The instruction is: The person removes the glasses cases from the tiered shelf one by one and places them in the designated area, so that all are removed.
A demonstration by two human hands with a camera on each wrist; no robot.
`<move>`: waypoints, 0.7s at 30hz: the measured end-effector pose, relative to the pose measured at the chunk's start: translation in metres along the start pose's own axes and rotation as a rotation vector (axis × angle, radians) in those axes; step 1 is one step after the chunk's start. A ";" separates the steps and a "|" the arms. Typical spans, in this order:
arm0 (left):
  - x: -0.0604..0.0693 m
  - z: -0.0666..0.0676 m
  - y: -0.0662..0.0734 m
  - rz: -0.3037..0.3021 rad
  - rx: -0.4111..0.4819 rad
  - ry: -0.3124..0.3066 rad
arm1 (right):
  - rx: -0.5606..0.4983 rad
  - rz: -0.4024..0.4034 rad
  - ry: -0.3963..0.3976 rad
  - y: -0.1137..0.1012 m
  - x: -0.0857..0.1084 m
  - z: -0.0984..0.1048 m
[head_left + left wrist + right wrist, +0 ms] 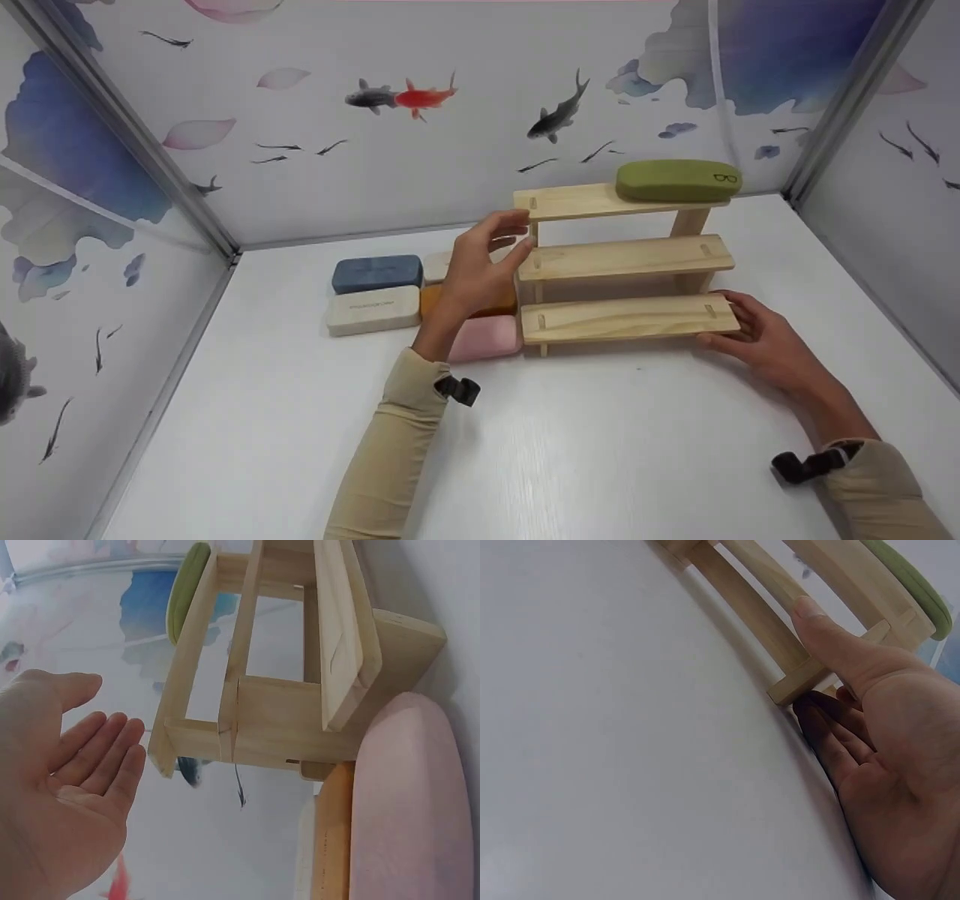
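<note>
A three-tier wooden shelf [630, 319] stands on the white table, with a green glasses case [667, 181] lying on the right part of its top tier. By the shelf's upper left end is my left hand [480, 262], fingers loosely extended. In the left wrist view a gap shows between that left hand [82, 772] and the wood. At the lower right end, my right hand [765, 341] grips the shelf, thumb in front and fingers round the side. The right wrist view shows this right hand [885, 727] low, close to the tabletop.
Left of the shelf lie several cases: a blue case [377, 273], a cream case [373, 310], an orange case [501, 298], a pink case [487, 337] and a partly hidden whitish one. Patterned wall panels [480, 165] enclose the table [600, 450] at back and sides.
</note>
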State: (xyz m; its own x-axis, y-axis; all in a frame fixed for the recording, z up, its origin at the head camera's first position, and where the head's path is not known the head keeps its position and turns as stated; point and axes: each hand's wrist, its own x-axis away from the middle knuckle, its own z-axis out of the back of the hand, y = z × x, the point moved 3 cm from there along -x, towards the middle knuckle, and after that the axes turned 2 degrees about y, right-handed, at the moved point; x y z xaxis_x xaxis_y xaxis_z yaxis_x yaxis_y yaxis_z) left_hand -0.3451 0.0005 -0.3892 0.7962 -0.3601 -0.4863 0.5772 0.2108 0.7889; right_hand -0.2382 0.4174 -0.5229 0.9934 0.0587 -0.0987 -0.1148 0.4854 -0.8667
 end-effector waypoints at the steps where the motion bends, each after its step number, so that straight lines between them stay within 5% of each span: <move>1: -0.003 -0.001 0.001 0.007 -0.004 -0.001 | -0.010 0.003 -0.003 0.000 0.000 0.000; 21: -0.052 -0.024 0.010 -0.009 -0.139 -0.043 | 0.042 -0.033 -0.001 -0.001 0.000 0.000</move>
State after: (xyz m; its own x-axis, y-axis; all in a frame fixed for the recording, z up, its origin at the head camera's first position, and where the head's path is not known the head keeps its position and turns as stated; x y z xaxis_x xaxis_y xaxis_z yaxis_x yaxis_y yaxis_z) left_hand -0.3763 0.0428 -0.3650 0.7838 -0.4003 -0.4748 0.6067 0.3301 0.7232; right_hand -0.2381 0.4172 -0.5217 0.9966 0.0430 -0.0703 -0.0824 0.5231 -0.8483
